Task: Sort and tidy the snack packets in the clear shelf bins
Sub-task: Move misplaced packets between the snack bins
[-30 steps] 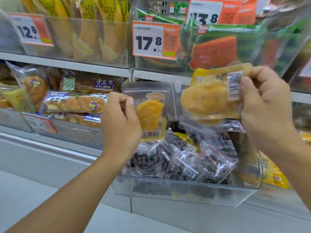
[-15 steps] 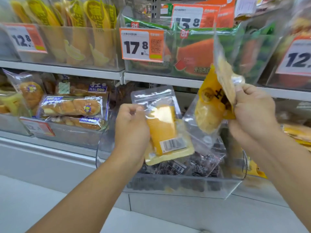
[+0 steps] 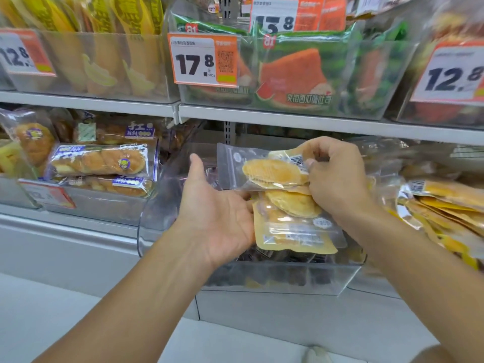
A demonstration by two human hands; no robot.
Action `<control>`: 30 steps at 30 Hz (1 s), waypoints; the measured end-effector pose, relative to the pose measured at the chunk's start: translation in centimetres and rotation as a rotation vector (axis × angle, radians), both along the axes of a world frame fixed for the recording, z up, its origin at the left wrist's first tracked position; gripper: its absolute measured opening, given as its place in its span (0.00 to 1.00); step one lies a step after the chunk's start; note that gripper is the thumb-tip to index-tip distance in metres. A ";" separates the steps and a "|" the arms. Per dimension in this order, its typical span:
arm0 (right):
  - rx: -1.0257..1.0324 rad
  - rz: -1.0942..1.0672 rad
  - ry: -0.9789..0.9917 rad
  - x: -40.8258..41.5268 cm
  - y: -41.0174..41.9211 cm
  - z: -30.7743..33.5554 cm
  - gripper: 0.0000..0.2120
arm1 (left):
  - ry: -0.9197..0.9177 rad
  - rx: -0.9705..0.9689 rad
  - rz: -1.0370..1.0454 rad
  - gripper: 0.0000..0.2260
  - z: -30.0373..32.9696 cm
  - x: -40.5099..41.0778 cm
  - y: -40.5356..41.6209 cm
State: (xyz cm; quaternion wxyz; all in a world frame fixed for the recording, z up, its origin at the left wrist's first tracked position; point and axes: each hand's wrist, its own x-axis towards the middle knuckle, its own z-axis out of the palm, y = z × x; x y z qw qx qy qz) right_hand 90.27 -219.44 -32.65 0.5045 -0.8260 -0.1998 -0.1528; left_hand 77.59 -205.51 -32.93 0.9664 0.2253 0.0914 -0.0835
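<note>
Shop shelving fills the view: two tiers of clear bins with orange price tags, pale floor below.

Right hand: fingers curled and pinching the barcode end of the upper packet, a clear pouch with a yellow slice inside. That packet lies flat, long axis running left-right, clear sealed end pointing toward the left hand.

Left hand: palm up, thumb raised and apart from the rest; its fingers reach under the lower packet and are hidden beneath it, so I cannot tell how far they curl. It appears to carry the packet from below rather than pinch it.

Lower packet sits directly beneath the upper one, the two overlapping and touching, its yellow printed end toward the camera. Its long axis runs roughly near-far, so crosswise to the upper packet.

Both are held just above the pulled-forward clear bin, which holds dark-wrapped packets in its bottom. Matching yellow packets lie stacked in the neighbouring bin to the right, nearer the right hand.

Judgement: the pair is being gathered into one stack; squaring the two long axes comes first. The matching stock lies rightward, so the right hand looks best placed to carry them across.

Bread rolls in the left bin, watermelon-print packs on the upper shelf.
</note>
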 end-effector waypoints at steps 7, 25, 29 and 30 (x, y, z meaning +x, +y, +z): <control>-0.005 0.140 -0.019 0.2 -0.6 0.3 0.16 | -0.167 -0.120 -0.146 0.45 0.0 0.7 -0.1; 0.248 0.039 0.009 -0.3 -3.1 1.1 0.15 | -0.054 0.426 -0.205 0.21 0.4 2.6 -4.4; 0.327 -0.058 0.038 -1.5 -3.3 3.2 0.17 | -0.081 0.400 -0.009 0.22 1.7 2.5 -5.1; 0.286 -0.029 0.152 -1.8 -3.6 3.7 0.21 | -0.092 0.368 0.058 0.21 2.1 2.7 -5.4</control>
